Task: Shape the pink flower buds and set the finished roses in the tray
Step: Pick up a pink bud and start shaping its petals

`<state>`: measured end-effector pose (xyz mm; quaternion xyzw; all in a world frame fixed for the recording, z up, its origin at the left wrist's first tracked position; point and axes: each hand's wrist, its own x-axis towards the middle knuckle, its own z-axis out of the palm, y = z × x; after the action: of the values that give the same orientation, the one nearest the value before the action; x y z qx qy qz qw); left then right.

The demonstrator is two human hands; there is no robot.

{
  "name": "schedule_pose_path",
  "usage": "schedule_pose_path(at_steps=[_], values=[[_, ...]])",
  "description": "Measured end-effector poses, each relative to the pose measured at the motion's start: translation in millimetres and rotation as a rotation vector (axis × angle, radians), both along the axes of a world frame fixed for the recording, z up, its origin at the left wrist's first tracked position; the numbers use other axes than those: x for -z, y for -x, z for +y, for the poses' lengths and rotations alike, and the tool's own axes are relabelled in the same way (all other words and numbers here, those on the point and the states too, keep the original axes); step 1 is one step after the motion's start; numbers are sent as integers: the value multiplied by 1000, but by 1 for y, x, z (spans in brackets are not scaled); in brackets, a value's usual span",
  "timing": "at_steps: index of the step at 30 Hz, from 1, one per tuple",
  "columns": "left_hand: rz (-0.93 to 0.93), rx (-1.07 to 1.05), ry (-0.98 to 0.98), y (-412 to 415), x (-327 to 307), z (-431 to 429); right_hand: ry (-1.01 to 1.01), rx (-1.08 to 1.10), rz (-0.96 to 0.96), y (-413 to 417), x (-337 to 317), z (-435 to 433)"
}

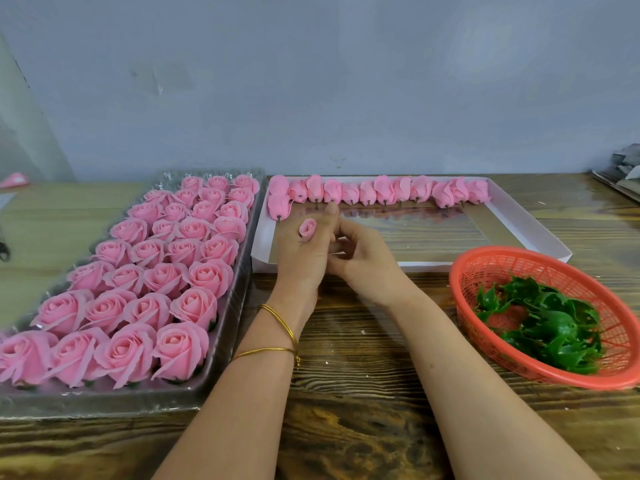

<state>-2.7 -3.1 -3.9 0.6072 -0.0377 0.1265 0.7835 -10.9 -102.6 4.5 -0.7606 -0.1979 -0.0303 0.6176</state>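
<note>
Bud: small pink bud (308, 228) sits in the left hand (304, 254), fingers curled round its base, over the white box (261, 244).
Right hand (367, 263): fingers curled against the left palm; cannot tell if they pinch anything.
Risk: too hard a squeeze would crush the petals; a loose grip would drop the bud.
Tray (104, 405): nearly full of finished roses (194, 228). Only the far pockets look free, so a reach across could knock placed blooms.

To the right of the right hand (363, 263), a red plastic basket (502, 271) stands on the wooden counter (363, 393) and holds green leaf-shaped pieces (547, 330). Beyond the left hand (304, 251) lies a shallow white box (263, 247). A grey-blue wall (346, 81) rises behind the counter. Far right, some grey sheets (623, 168) lie at the edge.
</note>
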Motion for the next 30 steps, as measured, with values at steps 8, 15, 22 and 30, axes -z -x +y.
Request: schedule_pose_path(at_steps=[8,15,22,30], values=[[-18,-49,-43,0,-1,1,25,2,-9,4,-6,1],[-76,-163,-132,1,-1,3,-161,172,50,7,-16,1],[-126,-146,-216,2,1,-2,-189,193,20,3,-12,2],[-165,-93,-324,7,-1,-5,-221,194,143,2,-8,3]])
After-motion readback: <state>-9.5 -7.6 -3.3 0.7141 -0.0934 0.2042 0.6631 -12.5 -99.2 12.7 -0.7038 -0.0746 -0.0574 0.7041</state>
